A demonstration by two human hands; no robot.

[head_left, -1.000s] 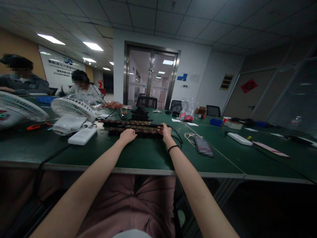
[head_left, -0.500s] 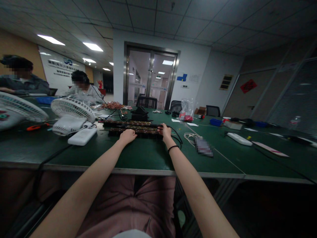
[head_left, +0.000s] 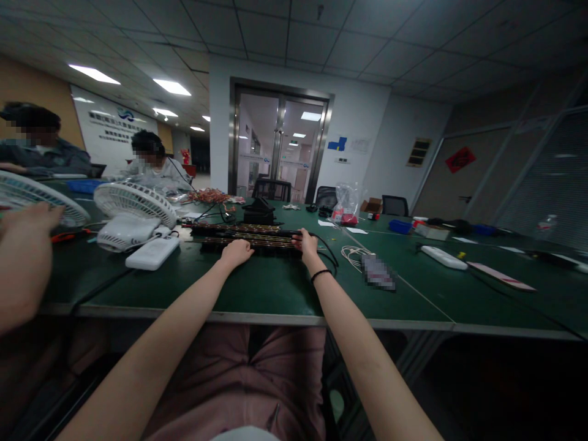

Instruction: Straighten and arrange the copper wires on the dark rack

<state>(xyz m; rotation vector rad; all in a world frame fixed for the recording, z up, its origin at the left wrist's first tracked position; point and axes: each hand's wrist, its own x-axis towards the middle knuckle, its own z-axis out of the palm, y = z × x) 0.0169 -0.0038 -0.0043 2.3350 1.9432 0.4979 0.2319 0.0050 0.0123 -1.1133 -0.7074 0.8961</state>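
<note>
So somebody else's hand [head_left: 30, 229] just popped in at the far left of the frame, wasn't in either earlier shot. It's kinda blurry and sits in front of the leftmost fan [head_left: 64, 208], so the lower part of that, plain to see before, is mostly blocked now. Their arm also covers a bit of the table [head_left: 110, 300] at lower left. Can't tell if they're touching the fan.

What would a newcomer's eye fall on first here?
Likely the left hand and right hand at the thin coppery strands, mid-picture. Next, the white fan left of them and another person's blurred hand at the left edge. Beyond the table, tall glass doors stand out.
</note>
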